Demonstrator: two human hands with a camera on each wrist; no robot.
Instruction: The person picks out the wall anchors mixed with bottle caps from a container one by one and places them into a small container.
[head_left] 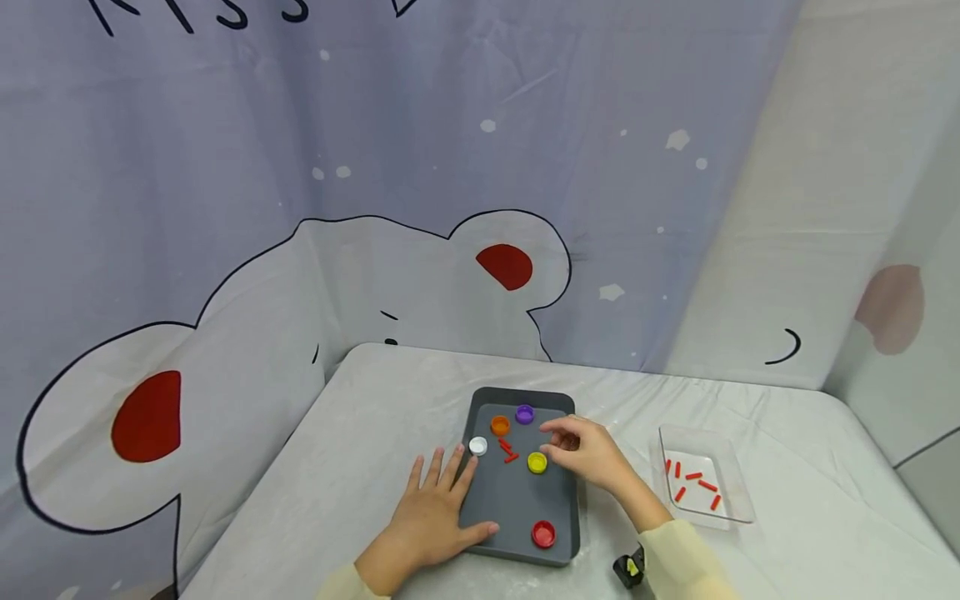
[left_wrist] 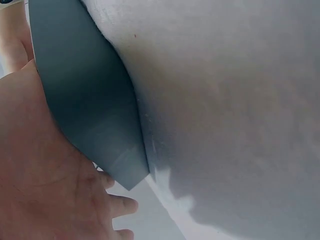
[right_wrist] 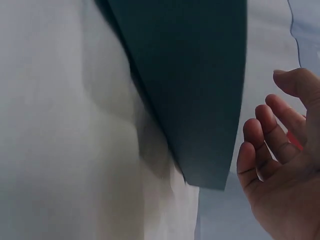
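A dark grey tray (head_left: 510, 508) lies on the white-covered table. My left hand (head_left: 431, 517) rests with spread fingers over its left edge; the left wrist view shows the palm beside the tray's side (left_wrist: 90, 95). Over the tray's right part hovers my right hand (head_left: 588, 454), thumb and forefinger apart, near a yellow cup (head_left: 537, 462). In the right wrist view its fingers (right_wrist: 252, 132) are loosely bent, with nothing seen between them. Also on the tray are an orange cup (head_left: 500, 426), a purple cup (head_left: 525, 414), a white cup (head_left: 477, 446), a red cup (head_left: 543, 534) and short red sticks (head_left: 512, 457).
Right of the tray stands a clear plastic box (head_left: 738, 492) holding several red sticks (head_left: 693, 476). A small black object (head_left: 628, 570) is by the right sleeve. A printed curtain (head_left: 420, 167) hangs behind the table.
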